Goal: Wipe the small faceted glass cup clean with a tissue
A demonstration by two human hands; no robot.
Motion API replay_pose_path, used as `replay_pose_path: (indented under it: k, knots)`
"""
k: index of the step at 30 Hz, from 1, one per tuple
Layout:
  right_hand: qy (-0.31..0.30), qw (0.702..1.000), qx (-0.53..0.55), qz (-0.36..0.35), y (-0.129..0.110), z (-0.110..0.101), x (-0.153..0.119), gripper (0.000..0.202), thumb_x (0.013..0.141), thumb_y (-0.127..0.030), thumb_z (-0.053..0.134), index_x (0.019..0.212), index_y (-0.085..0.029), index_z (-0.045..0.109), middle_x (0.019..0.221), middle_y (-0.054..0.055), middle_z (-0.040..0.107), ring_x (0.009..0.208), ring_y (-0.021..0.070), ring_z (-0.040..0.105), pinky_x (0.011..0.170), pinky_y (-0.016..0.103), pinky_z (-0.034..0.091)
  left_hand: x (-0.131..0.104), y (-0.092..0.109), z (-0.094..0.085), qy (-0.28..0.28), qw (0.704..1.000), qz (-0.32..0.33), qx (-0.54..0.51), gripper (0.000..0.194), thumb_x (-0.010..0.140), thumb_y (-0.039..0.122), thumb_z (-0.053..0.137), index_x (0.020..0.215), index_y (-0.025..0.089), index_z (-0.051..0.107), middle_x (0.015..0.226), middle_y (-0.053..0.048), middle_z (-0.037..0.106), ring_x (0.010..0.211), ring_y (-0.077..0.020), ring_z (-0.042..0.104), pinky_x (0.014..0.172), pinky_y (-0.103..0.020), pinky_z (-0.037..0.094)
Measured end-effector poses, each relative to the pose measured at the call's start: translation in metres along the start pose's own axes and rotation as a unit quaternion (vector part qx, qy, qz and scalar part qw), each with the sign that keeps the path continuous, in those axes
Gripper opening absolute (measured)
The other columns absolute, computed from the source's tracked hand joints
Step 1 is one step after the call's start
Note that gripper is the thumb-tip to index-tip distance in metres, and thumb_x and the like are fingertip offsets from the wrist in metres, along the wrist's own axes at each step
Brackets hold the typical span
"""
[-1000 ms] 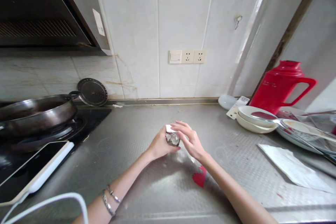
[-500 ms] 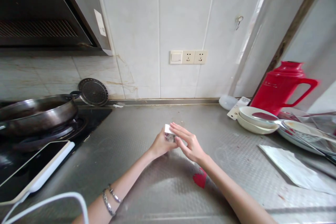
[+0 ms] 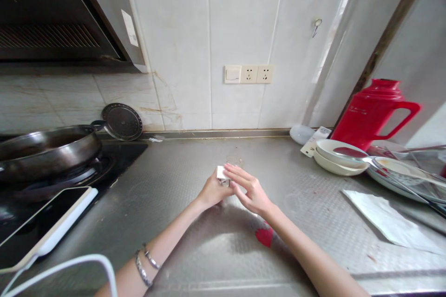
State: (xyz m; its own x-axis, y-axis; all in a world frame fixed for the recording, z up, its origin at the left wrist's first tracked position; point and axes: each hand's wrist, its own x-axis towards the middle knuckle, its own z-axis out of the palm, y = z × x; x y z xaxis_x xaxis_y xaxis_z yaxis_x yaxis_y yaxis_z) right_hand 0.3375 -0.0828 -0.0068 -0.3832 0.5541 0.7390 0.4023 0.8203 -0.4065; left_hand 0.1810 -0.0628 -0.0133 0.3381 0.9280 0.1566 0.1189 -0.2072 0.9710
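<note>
My left hand [image 3: 211,191] is closed around a small box [image 3: 220,173] with a white top and a patterned side, held above the middle of the steel counter. My right hand [image 3: 251,191] reaches in from the other side. Its fingers are stretched out, with their tips on the white top and the thumb lower, by the front of the box. Most of the box is hidden by the hands. A red patch [image 3: 264,236], blurred, shows on the counter beside my right forearm.
A frying pan [image 3: 52,148] sits on the black hob at left, with a phone [image 3: 45,227] and white cable in front. On the right are a red thermos [image 3: 371,113], cream bowls [image 3: 339,167], plates and a folded white paper [image 3: 386,218].
Both hands keep nearly the same hold; the box has turned or tilted slightly, and less of its patterned side shows. The camera view has shifted a little.
</note>
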Motion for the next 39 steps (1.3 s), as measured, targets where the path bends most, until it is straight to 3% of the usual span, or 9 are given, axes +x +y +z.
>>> replay_pose_path:
  k: [5, 8, 12, 14, 18, 22, 27, 34, 39]
  knots:
    - [0.044, 0.996, -0.007, 0.079, 0.006, -0.001, 0.000, 0.035, 0.097, -0.030, 0.038, 0.118, -0.025, 0.065, 0.122, 0.008, 0.064, 0.116, 0.0233, 0.059, 0.103, 0.047, 0.045, 0.001, -0.003, 0.000, 0.024, 0.999, -0.035, 0.008, 0.063, 0.059, 0.035, 0.081, 0.114, 0.015, 0.056, 0.088, -0.004, 0.066, 0.066, -0.0144, 0.060, 0.050, -0.022, 0.049]
    - [0.058, 0.997, 0.002, 0.055, 0.004, -0.002, -0.001, 0.033, 0.097, -0.029, 0.039, 0.113, -0.027, 0.068, 0.116, 0.007, 0.068, 0.110, 0.0233, 0.063, 0.101, 0.048, 0.046, 0.003, -0.004, -0.003, 0.032, 0.999, -0.023, -0.008, 0.061, 0.059, 0.035, 0.081, 0.112, 0.015, 0.058, 0.086, -0.004, 0.065, 0.066, -0.0130, 0.059, 0.051, -0.020, 0.048]
    - [0.033, 0.999, 0.016, 0.005, -0.001, -0.002, -0.001, 0.031, 0.095, -0.029, 0.043, 0.116, -0.026, 0.067, 0.117, 0.008, 0.067, 0.115, 0.0241, 0.060, 0.102, 0.048, 0.046, 0.003, -0.003, -0.004, -0.035, 0.999, 0.003, -0.005, 0.051, 0.070, 0.040, 0.072, 0.113, 0.014, 0.060, 0.079, -0.003, 0.062, 0.061, -0.0109, 0.054, 0.042, -0.016, 0.043]
    - [0.026, 0.999, 0.013, 0.013, 0.000, -0.002, 0.000, 0.033, 0.095, -0.030, 0.043, 0.119, -0.026, 0.064, 0.123, 0.008, 0.064, 0.118, 0.0247, 0.058, 0.103, 0.049, 0.044, 0.003, -0.002, -0.003, -0.045, 0.999, -0.003, -0.010, 0.053, 0.071, 0.041, 0.070, 0.116, 0.015, 0.058, 0.082, -0.004, 0.061, 0.062, -0.0110, 0.054, 0.039, -0.014, 0.041]
    - [0.055, 0.996, -0.001, 0.064, 0.006, -0.002, 0.000, 0.035, 0.097, -0.031, 0.038, 0.119, -0.025, 0.065, 0.121, 0.008, 0.065, 0.116, 0.0244, 0.059, 0.104, 0.049, 0.044, 0.001, 0.000, -0.001, -0.005, 0.998, -0.053, -0.015, 0.061, 0.066, 0.040, 0.075, 0.118, 0.014, 0.055, 0.083, -0.004, 0.060, 0.064, -0.0125, 0.056, 0.039, -0.015, 0.042]
    - [0.049, 0.999, -0.002, 0.021, 0.004, -0.004, 0.000, 0.032, 0.096, -0.027, 0.041, 0.116, -0.026, 0.066, 0.117, 0.006, 0.068, 0.113, 0.0232, 0.061, 0.104, 0.050, 0.043, 0.002, -0.003, -0.002, 0.019, 0.999, -0.021, 0.029, 0.056, 0.066, 0.035, 0.075, 0.115, 0.014, 0.058, 0.090, -0.006, 0.065, 0.071, -0.0153, 0.059, 0.044, -0.017, 0.044]
    - [-0.031, 0.998, -0.011, -0.045, -0.005, -0.004, 0.002, 0.034, 0.094, -0.023, 0.043, 0.123, -0.026, 0.061, 0.124, 0.007, 0.063, 0.121, 0.0240, 0.055, 0.106, 0.051, 0.040, 0.003, -0.009, -0.003, -0.023, 0.996, 0.048, 0.067, 0.043, 0.068, 0.033, 0.071, 0.107, 0.015, 0.064, 0.094, -0.006, 0.069, 0.073, -0.0179, 0.062, 0.050, -0.022, 0.047]
    - [0.029, 0.999, -0.040, -0.002, 0.002, -0.005, 0.001, 0.033, 0.094, -0.023, 0.043, 0.118, -0.027, 0.064, 0.117, 0.008, 0.067, 0.113, 0.0240, 0.061, 0.104, 0.052, 0.042, 0.001, -0.005, -0.002, 0.052, 0.992, 0.007, 0.111, 0.054, 0.062, 0.038, 0.077, 0.109, 0.017, 0.061, 0.091, -0.005, 0.070, 0.079, -0.0201, 0.065, 0.064, -0.025, 0.049]
    - [-0.038, 0.997, -0.017, -0.067, -0.006, -0.004, 0.002, 0.035, 0.091, -0.019, 0.046, 0.123, -0.026, 0.060, 0.119, 0.007, 0.066, 0.118, 0.0228, 0.057, 0.107, 0.050, 0.039, 0.003, -0.017, -0.006, 0.013, 0.996, 0.040, 0.083, 0.048, 0.064, 0.034, 0.073, 0.106, 0.015, 0.062, 0.089, -0.006, 0.070, 0.068, -0.0187, 0.063, 0.054, -0.025, 0.048]
